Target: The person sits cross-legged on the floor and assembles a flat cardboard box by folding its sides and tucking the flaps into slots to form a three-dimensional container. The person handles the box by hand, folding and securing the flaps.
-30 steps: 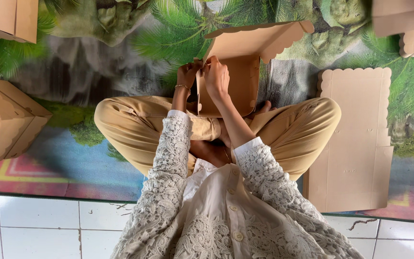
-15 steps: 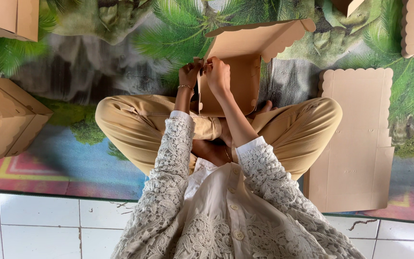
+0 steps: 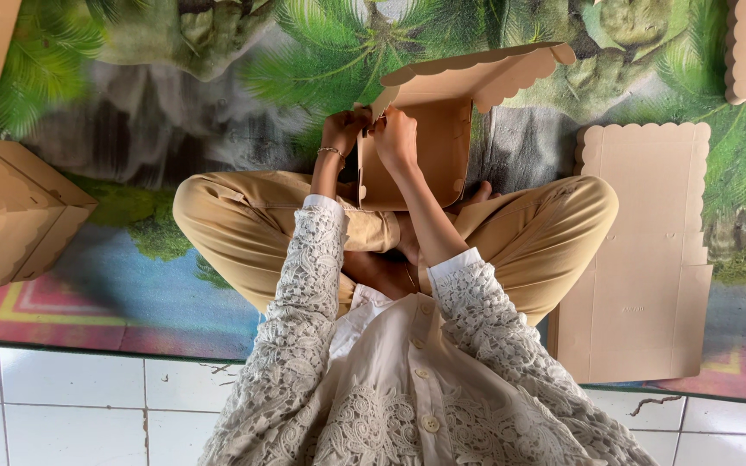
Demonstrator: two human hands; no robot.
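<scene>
- The mat (image 3: 174, 103), printed with palm trees and rocks, covers most of the floor, with white tiles (image 3: 62, 406) along the near edge. The person sits cross-legged on it in tan trousers (image 3: 235, 216) and a white lace top.
- A flat cardboard sheet (image 3: 641, 259) with a scalloped top edge lies on the mat just beside the person's right knee, its long axis running away from the body.
- A folded cardboard box (image 3: 10, 216) sits on the mat well apart on the left side; parts of other cardboard pieces show at the top corners.
- The half-folded box (image 3: 429, 138) stands in the person's lap, in front of the crossed legs. Its scalloped lid flap tilts open and away, and its tall side wall faces the person.
- The near left corner of this box, where two walls meet, is the spot both hands work at; it lies directly at the fingertips, not to either side.
- The right hand (image 3: 396, 138) is curled closed, pinching the top of the side wall at that corner.
- The left hand (image 3: 343, 129), with a thin bracelet at the wrist, is closed on the same corner from the outer side, touching the right hand. Both are equally near.
</scene>
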